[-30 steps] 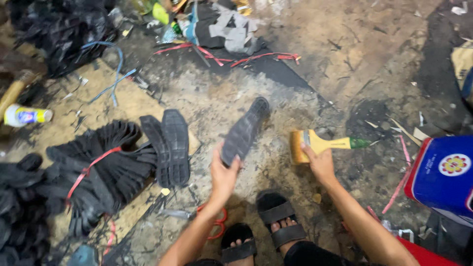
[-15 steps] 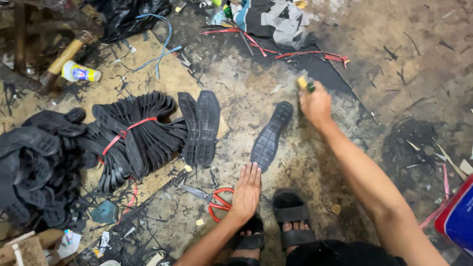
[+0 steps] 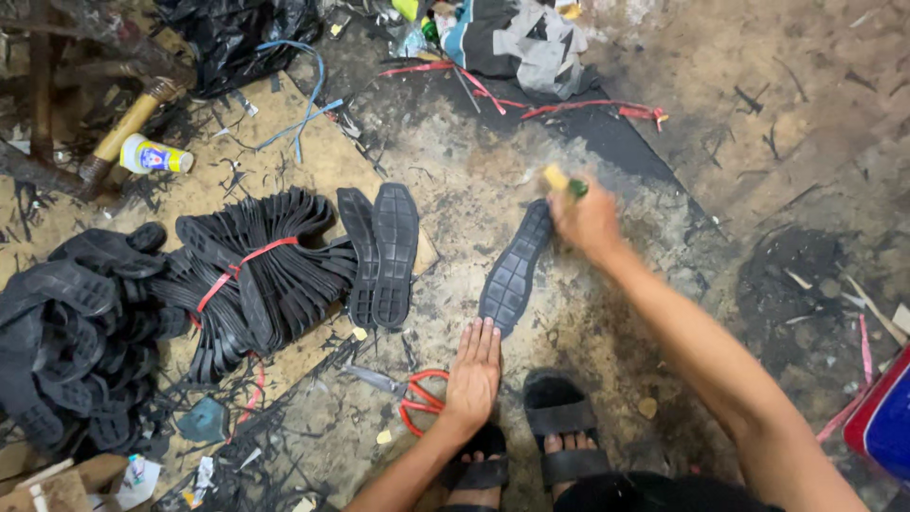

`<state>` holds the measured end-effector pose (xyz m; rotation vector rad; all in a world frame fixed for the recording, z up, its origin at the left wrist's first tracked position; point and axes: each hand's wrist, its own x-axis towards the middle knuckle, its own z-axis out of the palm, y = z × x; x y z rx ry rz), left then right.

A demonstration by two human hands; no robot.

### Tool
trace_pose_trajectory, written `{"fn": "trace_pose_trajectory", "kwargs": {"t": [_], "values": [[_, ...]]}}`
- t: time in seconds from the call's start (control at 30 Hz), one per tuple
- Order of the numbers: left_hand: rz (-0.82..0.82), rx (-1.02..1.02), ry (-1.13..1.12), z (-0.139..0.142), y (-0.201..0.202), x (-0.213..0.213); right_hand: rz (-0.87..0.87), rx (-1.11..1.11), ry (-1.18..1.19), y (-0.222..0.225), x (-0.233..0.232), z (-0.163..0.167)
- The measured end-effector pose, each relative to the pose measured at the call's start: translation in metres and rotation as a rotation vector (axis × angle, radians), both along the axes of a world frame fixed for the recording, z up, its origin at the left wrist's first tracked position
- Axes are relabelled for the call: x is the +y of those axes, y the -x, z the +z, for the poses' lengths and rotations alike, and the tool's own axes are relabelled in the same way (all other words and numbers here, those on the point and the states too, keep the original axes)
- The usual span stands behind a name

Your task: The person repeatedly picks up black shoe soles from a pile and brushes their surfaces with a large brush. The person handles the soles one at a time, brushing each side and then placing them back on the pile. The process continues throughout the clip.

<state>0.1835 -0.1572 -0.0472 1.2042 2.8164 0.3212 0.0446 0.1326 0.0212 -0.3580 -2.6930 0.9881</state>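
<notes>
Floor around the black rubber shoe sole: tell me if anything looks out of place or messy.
Black offcuts and scraps litter the dirty floor around the single black rubber shoe sole. Red-handled scissors lie partly under the left hand. A small yellow-and-white bottle lies tipped on its side. The right hand holds a blurred brush.

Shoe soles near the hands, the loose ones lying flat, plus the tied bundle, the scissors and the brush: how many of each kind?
Loose black shoe soles: 3, one single sole by the hands and a pair beside the bundle
Tied bundle of soles: 1
Red-handled scissors: 1
Brush in the right hand: 1
Total: 6
The left hand lies flat on the floor.
</notes>
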Motion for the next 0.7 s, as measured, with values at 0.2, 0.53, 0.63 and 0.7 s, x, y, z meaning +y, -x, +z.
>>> {"fn": "trace_pose_trajectory", "kwargs": {"t": [0.2,0.53,0.63,0.7], "values": [[0.008,-0.041,-0.013,-0.002,0.000,-0.002,0.683,-0.384,0.130,-0.058,-0.063,-0.001],[0.150,-0.158,-0.119,0.029,0.022,0.016,-0.143,0.230,-0.047,-0.038,0.022,0.006],[0.395,-0.300,-0.350,0.049,0.044,0.029,-0.160,0.112,0.314,-0.099,-0.005,-0.006],[0.455,-0.293,-0.452,0.055,0.053,0.036,-0.277,-0.062,0.381,-0.129,-0.011,-0.011]]}}
